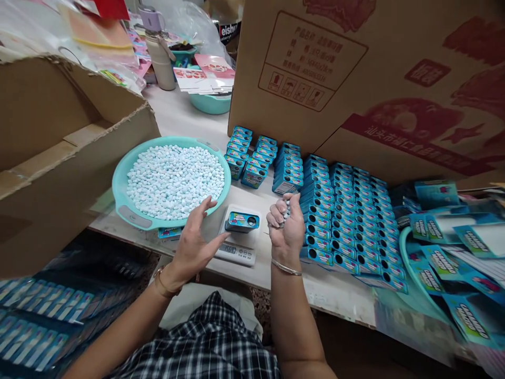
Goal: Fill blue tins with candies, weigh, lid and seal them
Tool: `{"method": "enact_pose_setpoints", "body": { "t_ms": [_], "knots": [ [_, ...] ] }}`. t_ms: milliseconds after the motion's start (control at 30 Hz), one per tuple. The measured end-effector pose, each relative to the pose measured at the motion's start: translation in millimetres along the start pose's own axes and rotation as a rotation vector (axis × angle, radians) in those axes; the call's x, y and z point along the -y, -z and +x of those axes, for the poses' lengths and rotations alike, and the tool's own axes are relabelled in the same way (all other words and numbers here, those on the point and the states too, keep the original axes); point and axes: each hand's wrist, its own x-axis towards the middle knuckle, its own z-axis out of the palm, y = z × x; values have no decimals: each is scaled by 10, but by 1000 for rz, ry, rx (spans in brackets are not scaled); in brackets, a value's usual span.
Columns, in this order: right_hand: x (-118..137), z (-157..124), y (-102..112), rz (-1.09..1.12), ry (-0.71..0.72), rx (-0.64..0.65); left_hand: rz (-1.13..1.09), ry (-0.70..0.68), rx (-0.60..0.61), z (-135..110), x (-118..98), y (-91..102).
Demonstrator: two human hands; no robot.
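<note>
A small blue candy tin (242,221) lies on a white digital scale (236,250) at the table's front edge. My left hand (196,238) hovers open just left of the scale, fingers spread, holding nothing. My right hand (284,222) is raised to the right of the tin, fingers curled around a handful of white candies (286,209). A teal basin (122,197) full of white and pale blue candies (173,179) sits behind my left hand.
Rows of blue tins (343,210) cover the table at the right, with shorter rows (252,158) behind the scale. A big printed carton (374,79) stands behind them, an open carton (59,142) at left. Blue card packs (453,252) pile at far right.
</note>
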Motion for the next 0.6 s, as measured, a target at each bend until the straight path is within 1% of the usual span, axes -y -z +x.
{"method": "enact_pose_setpoints", "body": {
  "t_ms": [133,267,367,533,600],
  "knots": [
    [10,-7,25,14,7,-1,-9,-11,-21,9,-25,86],
    [-27,-4,9,3,12,-13,-4,-21,-15,4,-27,106],
    [-89,7,-30,-25,10,-2,28,-42,37,29,-34,52],
    [-167,21,-89,-55,20,25,134,-180,177,152,-40,-109],
    [-160,31,-80,-53,26,21,146,-198,204,193,-21,-159]
  ]
}}
